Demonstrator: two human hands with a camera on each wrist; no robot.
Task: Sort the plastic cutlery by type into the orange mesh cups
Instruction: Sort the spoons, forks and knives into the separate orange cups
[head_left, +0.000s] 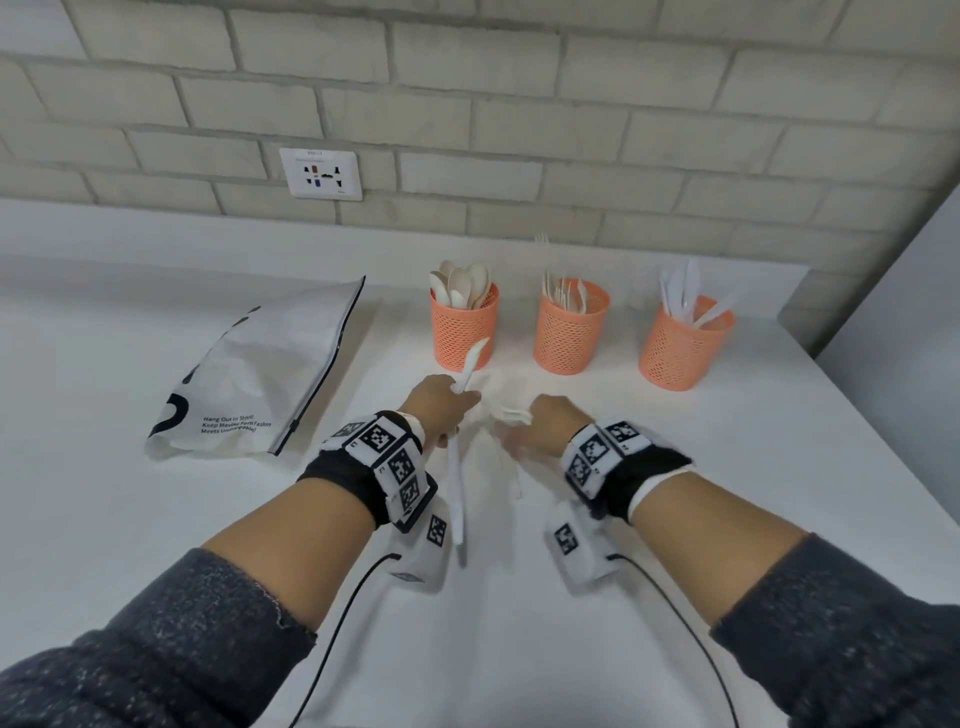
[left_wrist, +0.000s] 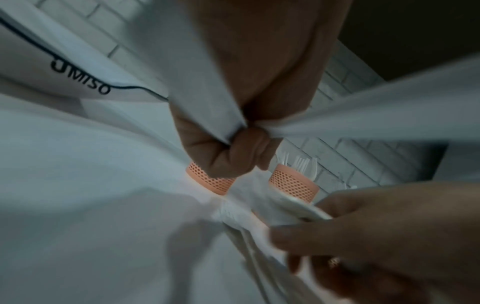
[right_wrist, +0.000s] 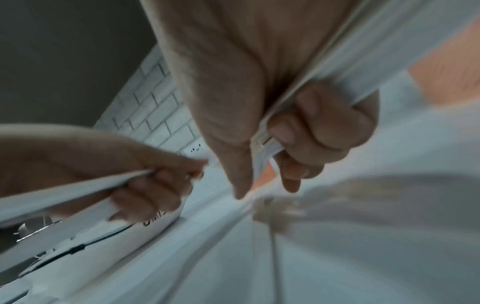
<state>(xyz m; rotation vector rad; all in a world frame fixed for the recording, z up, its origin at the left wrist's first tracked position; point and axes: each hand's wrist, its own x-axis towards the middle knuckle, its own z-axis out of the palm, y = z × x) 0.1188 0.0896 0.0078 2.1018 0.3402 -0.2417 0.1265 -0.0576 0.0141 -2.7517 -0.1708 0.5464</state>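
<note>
Our left hand was curled round two white knives, one blade sticking up toward the cups, the other handle trailing back past the wrist. Our right hand was pinching a small bunch of white pieces with fork tines showing at the top (blurry, count unclear). Both hands were just above the white counter, close together, in front of the three orange cups. The spoon cup sat at left, the fork cup in the middle, the knife cup at right, all already well stocked. A white bag lay off to the left.

Risks as we judged them: the knife cup was across from the left hand, so reaching over could knock the light fork cup; the loosely crossed knives could slip; the mixed right-hand bunch could land in the wrong cup.
</note>
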